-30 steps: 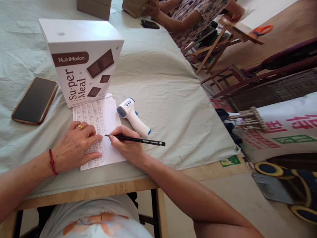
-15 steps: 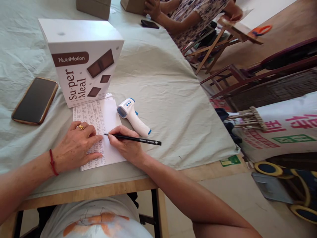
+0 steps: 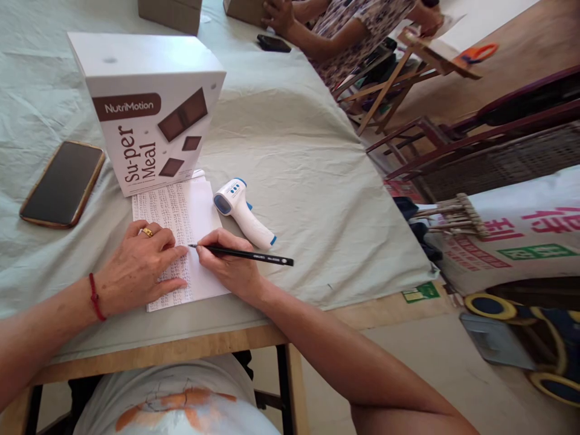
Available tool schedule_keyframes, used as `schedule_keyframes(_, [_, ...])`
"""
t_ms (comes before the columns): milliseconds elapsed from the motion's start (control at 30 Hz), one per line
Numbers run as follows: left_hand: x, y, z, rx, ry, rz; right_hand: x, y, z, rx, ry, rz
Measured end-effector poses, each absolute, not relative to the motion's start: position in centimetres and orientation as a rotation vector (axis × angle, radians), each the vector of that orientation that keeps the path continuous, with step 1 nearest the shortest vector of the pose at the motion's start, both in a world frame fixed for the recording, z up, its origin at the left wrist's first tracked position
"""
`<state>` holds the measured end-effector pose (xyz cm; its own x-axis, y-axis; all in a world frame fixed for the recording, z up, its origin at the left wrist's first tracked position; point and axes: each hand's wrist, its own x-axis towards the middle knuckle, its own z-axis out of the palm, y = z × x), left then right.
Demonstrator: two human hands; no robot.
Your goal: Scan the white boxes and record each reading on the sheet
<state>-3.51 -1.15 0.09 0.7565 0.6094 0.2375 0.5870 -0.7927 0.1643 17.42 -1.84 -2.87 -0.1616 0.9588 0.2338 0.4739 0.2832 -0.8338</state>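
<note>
A sheet of paper [image 3: 206, 275], its left part filled with columns of small writing, lies on the cloth in front of me. My left hand [image 3: 147, 263] rests open and palm down on its left side, thumb and index finger apart. A black pen [image 3: 254, 255] is gripped by my right hand [image 3: 231, 266], its tip at the paper beside my left index fingertip. Behind the paper stands a white NutriMotion box [image 3: 154, 121], whose lower edge meets the sheet's top. To the right of the paper lies a white and blue infrared thermometer [image 3: 242, 211].
A smartphone [image 3: 63, 184] lies left of the box. Across the table, a person's hand [image 3: 278, 17] touches a cardboard box [image 3: 244, 11], with a dark phone [image 3: 273, 43] nearby. Another cardboard box [image 3: 170, 15] stands at the back. The table's wooden edge [image 3: 163, 357] runs close to my body.
The view has shifted very slightly. Both hands keep nearly the same places, with the pen still at the paper.
</note>
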Motion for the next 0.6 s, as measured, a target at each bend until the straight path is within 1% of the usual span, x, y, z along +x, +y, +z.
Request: schedule_keyframes(600, [-3.56, -1.18, 0.01, 2.885, 0.974, 0.446, 17.36, -1.85, -2.83, -1.263, -1.75, 0.782])
